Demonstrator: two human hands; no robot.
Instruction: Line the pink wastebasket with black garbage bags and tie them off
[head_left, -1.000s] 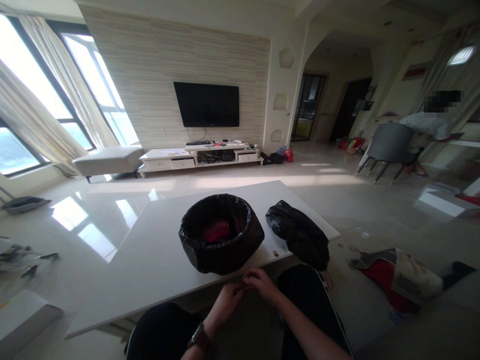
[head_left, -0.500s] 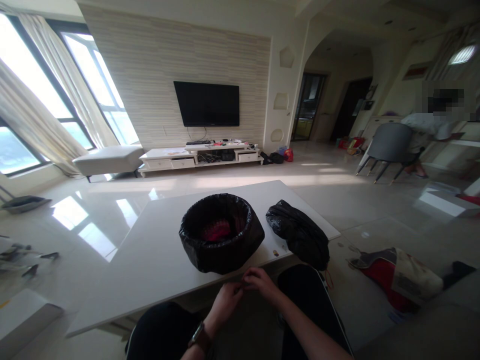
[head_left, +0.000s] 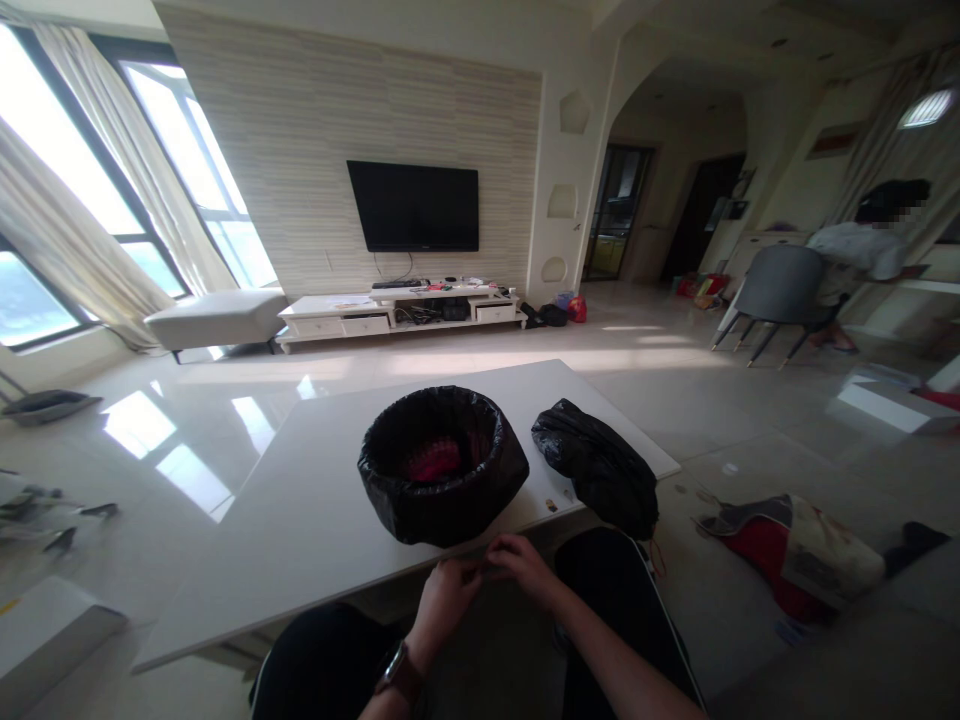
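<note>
A round bin lined with a black bag (head_left: pixel 441 468) stands on the white table (head_left: pixel 300 510), with something pink inside it. To its right a full, tied black bag (head_left: pixel 598 466) lies at the table's edge. My left hand (head_left: pixel 444 598) and my right hand (head_left: pixel 525 566) meet just below the table's near edge, in front of the bin. Their fingertips are pinched together over something too small to make out. A watch sits on my left wrist.
A red and beige bag (head_left: pixel 795 555) lies on the floor to the right. Far off stand a TV (head_left: pixel 412 207), a white TV cabinet (head_left: pixel 397 310) and a bench (head_left: pixel 217 320). A person sits on a grey chair (head_left: pixel 780 290) at the far right.
My left hand has shifted slightly toward the right hand; the fingers stay pinched together. Nothing else has moved.
</note>
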